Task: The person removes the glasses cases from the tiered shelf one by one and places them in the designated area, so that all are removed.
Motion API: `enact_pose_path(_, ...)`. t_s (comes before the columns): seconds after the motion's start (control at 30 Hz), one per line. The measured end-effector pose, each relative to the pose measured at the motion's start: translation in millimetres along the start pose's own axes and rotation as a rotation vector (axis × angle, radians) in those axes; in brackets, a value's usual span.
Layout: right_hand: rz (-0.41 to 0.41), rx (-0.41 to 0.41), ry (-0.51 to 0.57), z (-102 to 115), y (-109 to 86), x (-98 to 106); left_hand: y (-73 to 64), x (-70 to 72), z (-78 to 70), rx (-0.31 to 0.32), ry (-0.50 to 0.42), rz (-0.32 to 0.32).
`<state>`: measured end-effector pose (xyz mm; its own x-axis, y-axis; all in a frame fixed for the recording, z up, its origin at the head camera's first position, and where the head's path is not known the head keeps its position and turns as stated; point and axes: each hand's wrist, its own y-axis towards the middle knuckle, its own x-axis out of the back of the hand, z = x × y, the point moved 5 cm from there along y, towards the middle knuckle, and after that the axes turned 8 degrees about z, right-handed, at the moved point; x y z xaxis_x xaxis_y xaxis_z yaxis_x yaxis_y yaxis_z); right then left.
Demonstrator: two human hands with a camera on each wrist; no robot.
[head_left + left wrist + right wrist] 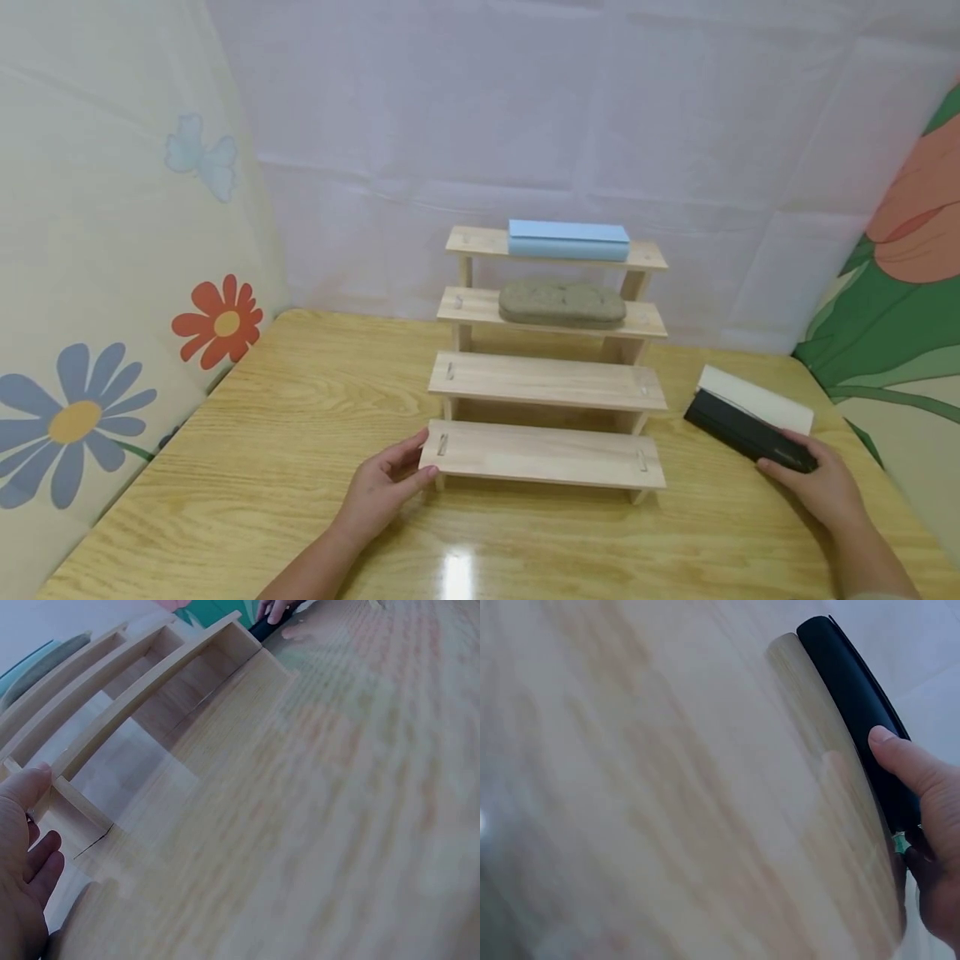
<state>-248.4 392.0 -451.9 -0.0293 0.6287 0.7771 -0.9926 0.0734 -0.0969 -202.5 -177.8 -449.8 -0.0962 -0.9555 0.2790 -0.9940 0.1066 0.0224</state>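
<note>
A four-tier wooden display stand [543, 454] stands on the table, stepping up toward the back. My left hand [382, 487] holds the left end of its lowest tier, thumb at the front edge and fingers behind; the left wrist view shows the thumb against the wood. On the right, my right hand [821, 483] grips the near end of a black glasses case [742, 425], thumb on its front side. A white case [757, 398] lies right behind the black one. A light blue case [567, 240] sits on the top tier and a grey-green case [562, 302] on the second.
The two lower tiers of the stand are bare wood. Pale cloth [525, 108] hangs behind the wood-grain table [337, 375]. Flower-printed cloths border the table on the left and right sides.
</note>
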Motion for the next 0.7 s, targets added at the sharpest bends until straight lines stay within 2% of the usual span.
enact_pose_path(0.2, -0.046, -0.038, -0.017, -2.5, 0.5, 2.9, 1.4, 0.0, 0.5, -0.003, 0.016, -0.008)
enact_pose_path(0.43, -0.037, -0.125, -0.034, -4.9, 3.3, 5.0, 1.1, -0.1, 0.0, -0.007, 0.007, -0.006)
enact_pose_path(0.7, -0.028, -0.126, -0.019, -6.8, 4.2, 7.1, 0.9, -0.4, -0.6, -0.005, 0.005, -0.004)
